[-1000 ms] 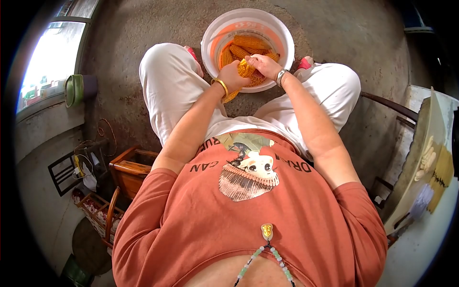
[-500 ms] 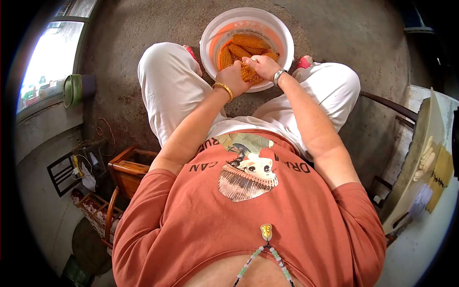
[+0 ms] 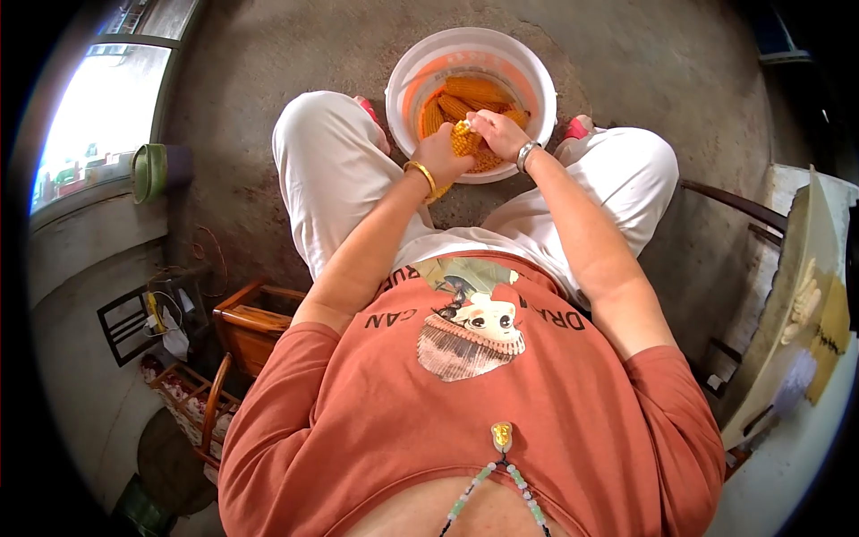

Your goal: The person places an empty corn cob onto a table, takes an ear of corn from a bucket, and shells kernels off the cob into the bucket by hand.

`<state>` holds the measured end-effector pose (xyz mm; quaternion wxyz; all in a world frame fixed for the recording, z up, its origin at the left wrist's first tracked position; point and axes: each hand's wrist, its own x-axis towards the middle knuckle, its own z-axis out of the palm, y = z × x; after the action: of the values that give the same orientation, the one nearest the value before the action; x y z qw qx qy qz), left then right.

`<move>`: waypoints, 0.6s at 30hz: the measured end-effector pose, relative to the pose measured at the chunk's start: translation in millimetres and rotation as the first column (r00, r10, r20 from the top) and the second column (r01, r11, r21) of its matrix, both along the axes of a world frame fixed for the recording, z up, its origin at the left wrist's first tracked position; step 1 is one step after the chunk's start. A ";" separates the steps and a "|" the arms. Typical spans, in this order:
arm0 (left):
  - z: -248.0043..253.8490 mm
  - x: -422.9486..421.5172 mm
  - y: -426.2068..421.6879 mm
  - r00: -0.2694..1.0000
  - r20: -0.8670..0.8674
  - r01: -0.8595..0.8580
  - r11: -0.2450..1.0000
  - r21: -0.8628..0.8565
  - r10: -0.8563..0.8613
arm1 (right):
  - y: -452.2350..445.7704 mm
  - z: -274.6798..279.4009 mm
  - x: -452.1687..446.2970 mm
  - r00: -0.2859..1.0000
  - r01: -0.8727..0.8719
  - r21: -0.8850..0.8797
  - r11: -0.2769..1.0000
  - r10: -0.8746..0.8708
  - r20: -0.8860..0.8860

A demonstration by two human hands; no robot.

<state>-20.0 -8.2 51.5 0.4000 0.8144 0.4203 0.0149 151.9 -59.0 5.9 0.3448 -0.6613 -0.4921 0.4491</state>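
An ear of yellow corn is gripped over the bucket, its pale tip pointing up and away from me. My left hand, with a gold bangle at the wrist, is closed around its lower part. At the upper end, the bent fingers of my right hand press against the ear; a silver bracelet sits on that wrist. Below them is a white bucket between my feet. Several more corn cobs lie inside it, on top of loose kernels.
My knees in white trousers flank the bucket on the concrete floor. To my left are a wooden chair and a green container by the window. A pale table-like surface stands at my right.
My hands have shifted on the ear, so its pale tip now shows between them. The whole view has moved slightly, with the bucket lower and further right.
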 end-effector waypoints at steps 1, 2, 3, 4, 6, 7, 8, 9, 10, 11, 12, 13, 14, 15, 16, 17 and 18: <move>-1.8 -0.3 -1.4 1.000 0.030 -0.006 1.000 -0.015 0.006 | -0.5 0.5 -1.0 1.000 0.006 -0.013 1.000 -0.006 0.019; -4.9 -0.6 -2.3 0.998 0.061 -0.011 1.000 -0.029 0.012 | -0.5 0.9 -1.5 0.999 0.013 -0.027 1.000 -0.012 0.039; -3.9 -0.3 -4.0 0.997 0.074 0.009 1.000 0.012 -0.010 | 0.7 7.8 -0.4 0.998 -0.011 -0.102 0.995 0.017 0.062; -3.1 0.5 -4.8 0.997 0.072 0.004 1.000 0.027 -0.006 | 1.7 7.5 -0.2 0.998 -0.007 -0.099 0.995 0.013 0.066; 2.7 2.4 -10.4 0.998 0.069 -0.006 0.998 0.055 0.002 | 2.7 5.0 0.3 0.997 0.002 -0.093 0.996 0.005 0.077; 5.8 3.6 -11.6 0.998 0.064 -0.002 0.997 0.079 -0.003 | 2.3 4.2 0.4 0.996 0.012 -0.050 0.999 -0.008 0.086; 8.4 4.4 -11.9 0.998 0.065 -0.005 0.995 0.104 -0.001 | 2.9 3.2 0.2 0.998 0.012 -0.030 0.999 -0.010 0.062; 10.4 5.3 -12.2 0.998 0.066 -0.009 0.992 0.128 0.000 | 3.4 3.0 -0.1 0.999 0.012 -0.010 1.000 -0.012 0.039; 12.2 5.9 -11.8 0.998 0.068 -0.011 0.988 0.152 0.001 | 4.1 3.0 0.3 1.000 0.014 0.009 1.000 -0.014 0.016; 12.0 5.3 -11.4 0.997 0.078 -0.012 0.987 0.162 0.000 | 4.6 3.0 1.8 1.000 -0.014 0.010 1.000 0.014 0.010; 10.0 3.6 -10.6 0.996 0.087 -0.013 0.985 0.173 -0.002 | 5.3 3.9 3.1 0.999 -0.042 0.011 0.999 0.042 0.005; 8.3 2.1 -9.3 0.995 0.095 -0.014 0.983 0.184 -0.004 | 5.8 4.4 3.8 0.998 -0.069 0.013 0.998 0.069 -0.001; 7.0 1.8 -7.5 0.997 0.081 -0.002 0.984 0.178 -0.013 | 5.8 4.8 3.7 0.997 -0.071 0.015 0.997 0.071 -0.010; 6.1 1.7 -6.0 0.997 0.068 0.009 0.985 0.172 -0.021 | 5.1 3.9 3.2 0.997 -0.072 0.015 0.997 0.073 -0.019; 4.9 1.2 -4.7 0.998 0.054 0.019 0.986 0.165 -0.028 | 5.0 3.2 2.9 0.997 -0.075 0.014 0.997 0.076 -0.027; 3.1 0.1 -3.4 0.998 0.068 -0.013 0.991 0.134 0.004 | 5.1 1.5 2.9 0.997 -0.074 0.047 0.996 0.075 -0.020; 1.1 -1.3 -2.2 0.996 0.081 -0.045 0.994 0.102 0.037 | 5.1 0.8 2.2 0.997 -0.072 0.079 0.994 0.073 -0.011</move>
<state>-21.3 -10.5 52.6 0.3732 0.8240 0.4194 0.0770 154.1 -53.9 6.7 0.3573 -0.6258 -0.5308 0.4461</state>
